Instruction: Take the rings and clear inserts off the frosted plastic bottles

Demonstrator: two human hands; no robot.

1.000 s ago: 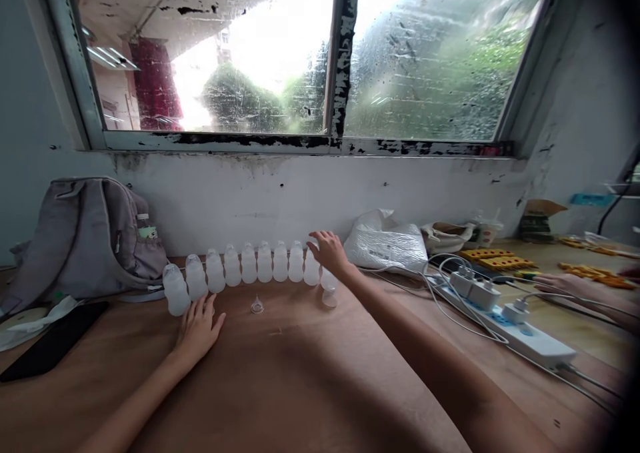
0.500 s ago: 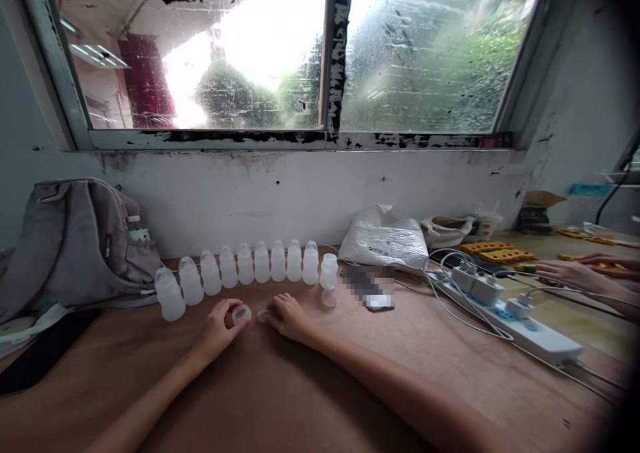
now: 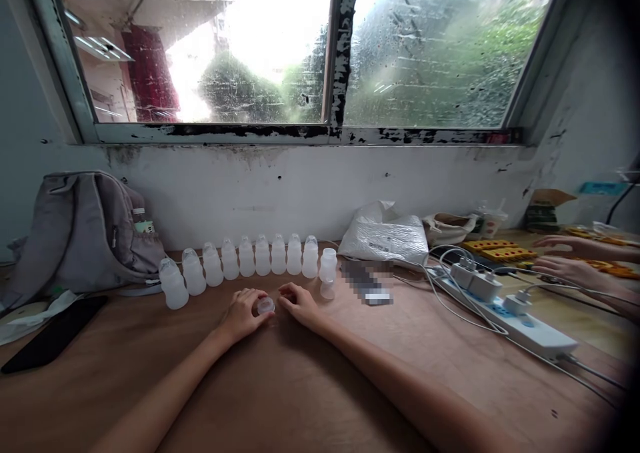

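Left fingers (image 3: 256,293) | clear cap (image 3: 265,305) between tips | right fingers (image 3: 291,289) just beside

1. Apparently a shared workroom, worn and plain.
2. Flaking window frame (image 3: 343,60) above a stained wall (image 3: 220,186).
3. Brown worktable (image 3: 250,400) with a row of matching bottles (image 3: 263,258) and a crowded power strip (image 3: 537,338).
4. Another person (image 3: 575,272) beside yellow parts (image 3: 500,253), right.
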